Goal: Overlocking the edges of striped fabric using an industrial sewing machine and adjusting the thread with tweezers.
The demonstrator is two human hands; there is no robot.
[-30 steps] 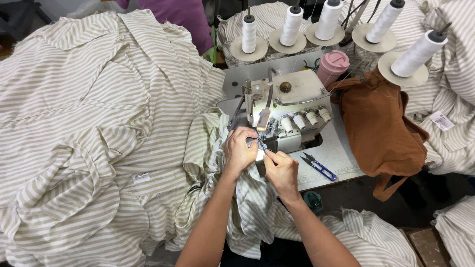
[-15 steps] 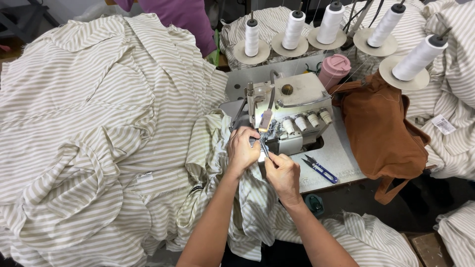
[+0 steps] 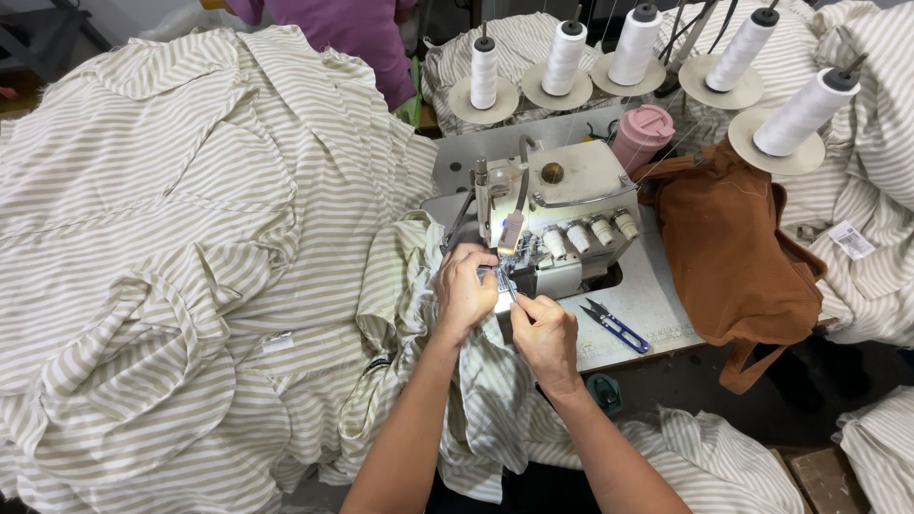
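My left hand (image 3: 464,288) and my right hand (image 3: 546,335) are close together at the needle area of a cream overlock sewing machine (image 3: 562,205). Both pinch the edge of a beige-and-white striped fabric piece (image 3: 476,381) under the presser foot, lit by the machine's small lamp. My right fingers seem to hold a thin metal tool or thread at the foot, too small to make out. The striped fabric hangs from the machine table down over my lap.
A large heap of striped garments (image 3: 171,247) fills the left. Several white thread cones (image 3: 564,57) stand behind the machine, beside a pink cup (image 3: 641,135). Blue-handled snips (image 3: 617,327) lie on the table. A brown cloth (image 3: 738,252) hangs right. A person in purple (image 3: 352,29) stands beyond.
Both hands have stayed at the presser foot with only small finger movements. The view has shifted slightly.
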